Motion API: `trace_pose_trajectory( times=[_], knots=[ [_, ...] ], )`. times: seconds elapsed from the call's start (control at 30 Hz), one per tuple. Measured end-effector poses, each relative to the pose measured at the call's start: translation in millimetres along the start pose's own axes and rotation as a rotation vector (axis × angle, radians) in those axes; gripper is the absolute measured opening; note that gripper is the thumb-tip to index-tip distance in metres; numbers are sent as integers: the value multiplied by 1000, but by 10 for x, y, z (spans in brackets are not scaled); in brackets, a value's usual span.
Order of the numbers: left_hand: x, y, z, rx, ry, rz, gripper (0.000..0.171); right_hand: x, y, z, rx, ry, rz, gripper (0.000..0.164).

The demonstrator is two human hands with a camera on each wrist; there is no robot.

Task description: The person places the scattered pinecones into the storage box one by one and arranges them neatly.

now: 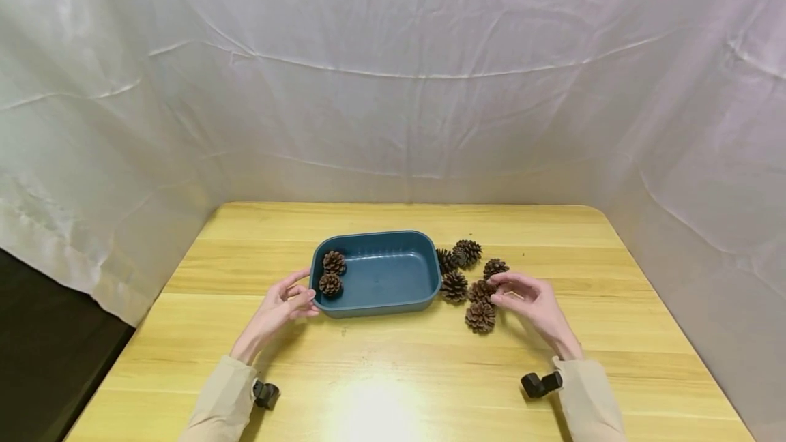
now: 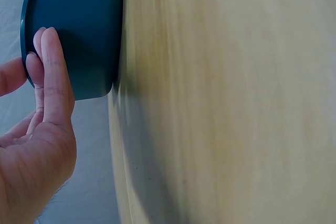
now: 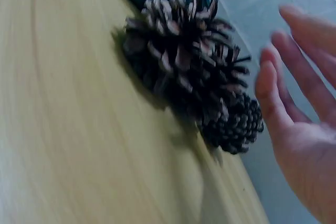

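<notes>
A dark blue rectangular tub (image 1: 381, 309) sits on the table with two pine cones (image 1: 330, 284) at its left end. My left hand (image 1: 285, 305) holds the tub's left end, thumb at the rim and fingers along the outer wall; the left wrist view shows several fingertips (image 2: 50, 38) against that wall. To the right of the tub lies a loose group of pine cones (image 1: 480, 317). Over the right side of this group is my right hand (image 1: 531, 302), thumb and fingers spread apart beside a brown cone (image 1: 481, 291). The right wrist view shows nothing between them.
More pine cones (image 1: 468, 252) lie close to the tub's right end, near its wall. The wooden table (image 1: 467, 387) has pale cloth (image 1: 393, 121) hanging behind it and at both sides. Each wrist carries a small black camera mount (image 1: 542, 385).
</notes>
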State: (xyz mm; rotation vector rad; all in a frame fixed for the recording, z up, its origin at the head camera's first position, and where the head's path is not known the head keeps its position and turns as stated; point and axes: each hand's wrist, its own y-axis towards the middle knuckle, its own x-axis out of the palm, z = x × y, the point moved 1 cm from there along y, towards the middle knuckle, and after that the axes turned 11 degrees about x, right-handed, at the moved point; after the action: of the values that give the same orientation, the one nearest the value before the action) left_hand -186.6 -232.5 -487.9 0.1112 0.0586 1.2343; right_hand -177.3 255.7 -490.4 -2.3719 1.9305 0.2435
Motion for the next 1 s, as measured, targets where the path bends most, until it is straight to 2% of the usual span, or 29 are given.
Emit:
trace_pose_trajectory(
  times=[0.1,0.27,0.6,1.0],
  knots=[
    [2,2,1,-3,1,1,67,-31,-27,20,21,-70,-70,40],
    [-6,-6,-15,-3,10,-5,67,-81,-31,47,52,-116,-146,39],
    [-8,-8,-22,0,2,1,68,-82,-8,74,84,-74,-250,40],
    [-10,-10,-12,-2,-15,4,68,-71,1,116,46,-97,-281,38]
  ],
)
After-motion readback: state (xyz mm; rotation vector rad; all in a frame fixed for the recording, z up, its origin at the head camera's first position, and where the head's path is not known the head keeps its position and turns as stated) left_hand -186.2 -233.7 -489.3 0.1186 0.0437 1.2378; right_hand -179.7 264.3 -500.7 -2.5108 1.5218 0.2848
